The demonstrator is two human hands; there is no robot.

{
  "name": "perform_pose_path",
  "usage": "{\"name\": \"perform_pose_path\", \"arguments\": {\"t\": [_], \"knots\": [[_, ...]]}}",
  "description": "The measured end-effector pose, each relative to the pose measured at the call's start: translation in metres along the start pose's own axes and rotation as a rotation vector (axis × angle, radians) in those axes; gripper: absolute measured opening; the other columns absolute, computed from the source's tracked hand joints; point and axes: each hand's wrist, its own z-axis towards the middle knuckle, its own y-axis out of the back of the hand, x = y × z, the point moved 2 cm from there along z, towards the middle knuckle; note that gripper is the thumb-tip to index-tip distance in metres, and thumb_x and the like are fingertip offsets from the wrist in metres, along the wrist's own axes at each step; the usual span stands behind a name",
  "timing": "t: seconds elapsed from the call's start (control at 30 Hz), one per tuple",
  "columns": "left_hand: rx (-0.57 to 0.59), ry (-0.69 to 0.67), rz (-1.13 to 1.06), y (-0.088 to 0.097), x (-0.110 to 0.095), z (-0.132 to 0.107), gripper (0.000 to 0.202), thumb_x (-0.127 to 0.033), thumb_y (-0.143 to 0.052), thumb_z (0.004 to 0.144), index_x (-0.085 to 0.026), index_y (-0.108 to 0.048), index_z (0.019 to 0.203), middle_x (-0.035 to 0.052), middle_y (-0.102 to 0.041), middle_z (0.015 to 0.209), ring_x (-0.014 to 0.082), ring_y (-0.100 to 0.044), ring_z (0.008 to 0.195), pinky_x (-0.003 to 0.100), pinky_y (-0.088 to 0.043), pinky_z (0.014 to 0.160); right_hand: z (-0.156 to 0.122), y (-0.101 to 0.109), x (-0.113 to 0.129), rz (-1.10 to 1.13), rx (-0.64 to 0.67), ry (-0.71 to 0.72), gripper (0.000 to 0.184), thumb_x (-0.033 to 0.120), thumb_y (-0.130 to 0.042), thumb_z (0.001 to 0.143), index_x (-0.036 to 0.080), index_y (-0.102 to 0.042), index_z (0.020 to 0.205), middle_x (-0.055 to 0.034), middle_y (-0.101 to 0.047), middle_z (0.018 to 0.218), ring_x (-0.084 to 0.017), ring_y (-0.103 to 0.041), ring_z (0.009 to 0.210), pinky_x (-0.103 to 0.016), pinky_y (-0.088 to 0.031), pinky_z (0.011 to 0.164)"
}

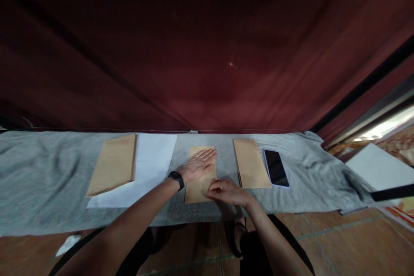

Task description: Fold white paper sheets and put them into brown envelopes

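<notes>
A brown paper envelope (197, 191) lies lengthwise in front of me on the grey cloth. My left hand (201, 164), with a black band on the wrist, rests flat across its upper part, fingers stretched toward the right. At the envelope's lower right edge is my right hand (228, 192), its fingers curled and pinched together against the paper. Whether anything small sits between those fingertips is hidden. To the right lies a narrow stack of brown envelopes (252, 164). A larger brown paper stack (113, 164) lies on the left, partly over a white sheet (153, 159).
A dark-screened phone (277, 169) in a purple case lies beside the right stack. The grey cloth (307, 181) covers a long narrow surface. Behind it hangs a dark red fabric wall (207, 73). A white board (381, 166) stands at far right; tiled floor (184, 250) lies below.
</notes>
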Motion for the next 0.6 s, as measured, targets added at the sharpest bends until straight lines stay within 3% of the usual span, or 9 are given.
{"name": "perform_pose_path", "arguments": {"t": [0.23,0.33,0.43,0.6], "knots": [[0.062,-0.034,0.099,-0.011,-0.025,-0.021,0.057,-0.047,-0.031,0.105,-0.019,-0.033,0.155,0.0072,-0.030,0.164,0.0176,-0.024,0.152,0.036,-0.014,0.125,0.004,0.016,-0.013,0.205,0.145,-0.133,0.018,0.035,-0.064,0.087,0.019,-0.073,0.084,0.0009,-0.069,0.079,-0.013,-0.061,0.074,-0.024,-0.049,0.069],[0.051,-0.070,0.096,-0.013,-0.038,-0.034,0.057,-0.047,-0.028,0.106,-0.020,-0.032,0.156,0.0065,-0.034,0.163,0.0175,-0.026,0.152,0.036,-0.016,0.125,0.004,0.023,-0.023,0.330,0.147,-0.173,0.026,0.043,-0.064,0.086,0.019,-0.074,0.085,-0.0014,-0.071,0.082,-0.014,-0.063,0.073,-0.025,-0.052,0.068],[0.050,-0.114,0.078,-0.014,-0.052,-0.049,0.054,-0.044,-0.028,0.107,-0.021,-0.033,0.155,0.0059,-0.034,0.163,0.0176,-0.025,0.152,0.038,-0.016,0.126,0.006,0.029,-0.038,0.356,-0.003,-0.165,0.035,0.052,-0.062,0.085,0.019,-0.073,0.082,-0.0026,-0.072,0.078,-0.014,-0.064,0.068,-0.027,-0.053,0.065],[0.080,-0.126,0.043,-0.012,-0.076,-0.073,0.058,-0.048,-0.033,0.106,-0.020,-0.030,0.157,0.0066,-0.032,0.163,0.0182,-0.024,0.152,0.038,-0.015,0.126,0.010,0.030,-0.057,0.216,-0.444,-0.177,0.040,0.052,-0.047,0.092,0.020,-0.067,0.080,-0.0024,-0.068,0.078,-0.015,-0.061,0.070,-0.026,-0.049,0.061]]}}
